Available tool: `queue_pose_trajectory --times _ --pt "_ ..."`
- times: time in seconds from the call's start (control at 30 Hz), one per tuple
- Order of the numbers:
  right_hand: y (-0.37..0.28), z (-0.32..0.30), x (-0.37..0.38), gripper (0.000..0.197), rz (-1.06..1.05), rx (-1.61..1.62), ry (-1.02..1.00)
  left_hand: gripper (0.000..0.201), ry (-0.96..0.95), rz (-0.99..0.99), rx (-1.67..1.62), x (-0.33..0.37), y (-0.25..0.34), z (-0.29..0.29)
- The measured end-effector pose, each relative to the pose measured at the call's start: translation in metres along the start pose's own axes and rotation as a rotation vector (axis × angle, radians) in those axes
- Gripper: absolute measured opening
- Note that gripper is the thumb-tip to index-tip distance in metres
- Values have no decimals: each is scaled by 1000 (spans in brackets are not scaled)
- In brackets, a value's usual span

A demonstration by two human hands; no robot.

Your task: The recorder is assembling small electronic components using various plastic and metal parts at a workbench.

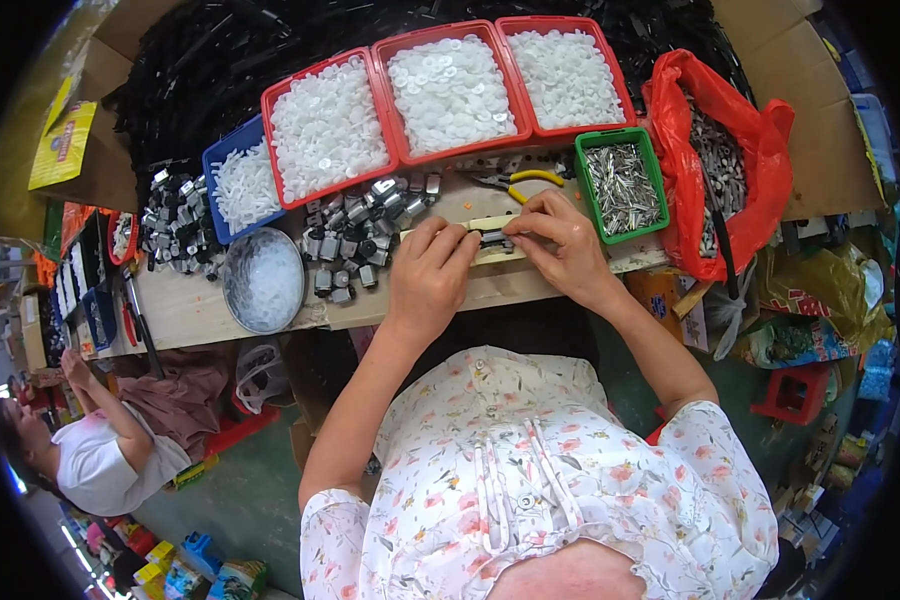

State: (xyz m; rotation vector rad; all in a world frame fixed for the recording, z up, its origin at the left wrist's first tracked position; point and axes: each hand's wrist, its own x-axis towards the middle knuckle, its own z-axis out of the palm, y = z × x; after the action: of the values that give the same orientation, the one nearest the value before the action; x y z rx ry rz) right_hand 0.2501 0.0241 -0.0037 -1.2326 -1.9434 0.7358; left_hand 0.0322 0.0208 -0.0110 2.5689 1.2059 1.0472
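Observation:
My left hand [430, 272] and my right hand [564, 246] meet at the table's near side, fingers pinched. Between their fingertips lies a small dark, metallic strip-like part [492, 238], over a cream-coloured block [490, 223]. Both hands grip this part, one at each end; the fingers partly cover it, so its exact kind is not clear. Just beyond my right hand rest pliers [533, 178] with yellow handles. Beside my left hand is a heap of small silver-and-black motor-like parts [345, 245].
Red trays [394, 160] of white plastic pieces line the far side, with a blue tray [210, 190] to their left. A round metal bowl [232, 295] holds white stuff. Right stand a green tray [610, 236] of metal pins and a red bag [670, 110]. Another person [120, 450] sits at left.

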Motion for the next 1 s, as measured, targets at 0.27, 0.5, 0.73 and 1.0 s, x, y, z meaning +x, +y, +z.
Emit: queue_pose_trajectory --times 0.27,0.5,0.73,1.0 --pt "-1 -10 1 18 -27 -11 -27 27 19 -39 -4 -6 6 3" --pt "-10 -73 81 15 -153 -197 24 26 17 -65 -76 -4 5 -3" --pt "77 -88 238 24 -250 -487 107 27 85 -101 -93 -6 -1 -12" --pt "129 -94 324 30 -243 -486 -103 32 132 -201 36 -29 -11 -37"
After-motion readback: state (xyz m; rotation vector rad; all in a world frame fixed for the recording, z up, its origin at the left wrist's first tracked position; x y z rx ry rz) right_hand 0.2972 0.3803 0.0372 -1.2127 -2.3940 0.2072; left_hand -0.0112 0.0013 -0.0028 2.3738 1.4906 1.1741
